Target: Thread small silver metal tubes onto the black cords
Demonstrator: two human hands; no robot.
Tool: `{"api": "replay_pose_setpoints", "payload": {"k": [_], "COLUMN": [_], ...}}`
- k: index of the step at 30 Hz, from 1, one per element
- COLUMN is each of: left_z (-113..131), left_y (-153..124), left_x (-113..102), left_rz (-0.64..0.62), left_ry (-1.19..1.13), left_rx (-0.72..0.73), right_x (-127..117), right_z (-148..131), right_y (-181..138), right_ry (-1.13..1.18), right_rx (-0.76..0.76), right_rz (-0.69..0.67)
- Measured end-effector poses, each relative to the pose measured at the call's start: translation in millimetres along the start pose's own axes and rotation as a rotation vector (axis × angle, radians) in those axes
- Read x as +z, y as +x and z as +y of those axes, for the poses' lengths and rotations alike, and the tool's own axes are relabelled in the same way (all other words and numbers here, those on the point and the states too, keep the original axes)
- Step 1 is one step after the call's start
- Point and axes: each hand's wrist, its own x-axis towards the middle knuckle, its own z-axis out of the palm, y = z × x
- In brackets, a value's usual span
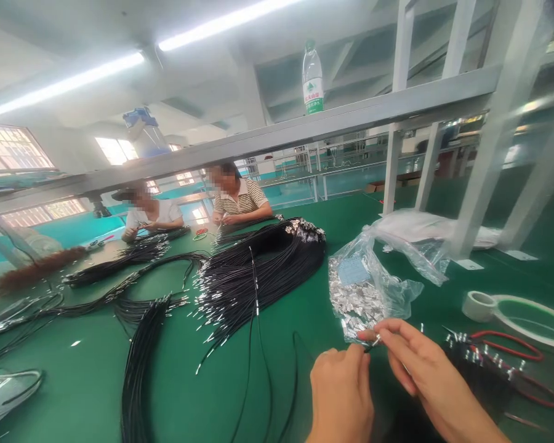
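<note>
My left hand (pixel 341 391) and my right hand (pixel 420 369) meet low in the view, fingertips pinched together on a small silver metal terminal (pixel 373 342) at the end of a thin black wire (pixel 258 344). Just beyond them lies a clear plastic bag (pixel 364 289) full of small silver terminals. A large bundle of black wires with silver ends (pixel 263 264) spreads over the green table (pixel 92 381) to the left of the bag.
More black wire bundles (pixel 138 363) lie left. Red wire loops (pixel 508 351) and a tape roll (pixel 477 306) sit right. Two other people (pixel 237 200) work across the table. A water bottle (pixel 313 77) stands on the grey shelf rail (pixel 397 104); white frame posts (pixel 484 166) rise at right.
</note>
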Motion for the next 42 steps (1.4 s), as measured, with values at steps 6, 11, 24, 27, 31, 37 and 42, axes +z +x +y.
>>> {"api": "replay_pose_setpoints", "payload": {"k": [6, 11, 24, 27, 31, 37, 42], "left_z": [1.3, 5.3, 2.2, 8.8, 14.7, 11.1, 10.5], "left_y": [-2.6, -8.8, -0.3, -1.6, 0.8, 5.4, 4.1], "left_x": [2.6, 6.0, -6.3, -6.6, -13.4, -7.8, -0.7], "left_rz": [-0.086, 0.002, 0.015, -0.058, -0.175, -0.293, -0.255], "left_ry": [-0.069, -0.340, -0.559, -0.627, -0.683, -0.713, -0.921], "left_rx": [-0.049, -0.144, -0.187, -0.180, -0.244, -0.394, -0.429], "right_x": [4.2, 13.0, -2.6, 3.2, 13.3, 20.8, 23.5], "right_z": [7.3, 4.7, 1.8, 3.0, 6.3, 11.9, 22.3], "right_y": [-0.6, -7.6, 5.1, -0.1, -9.0, -11.9, -8.9], "right_ry": [-0.027, 0.098, 0.611, 0.483, 0.300, 0.149, 0.150], "right_rx": [-0.009, 0.108, 0.339, 0.353, 0.289, 0.318, 0.293], "right_rz": [-0.058, -0.117, -0.037, 0.003, 0.006, -0.021, -0.079]}}
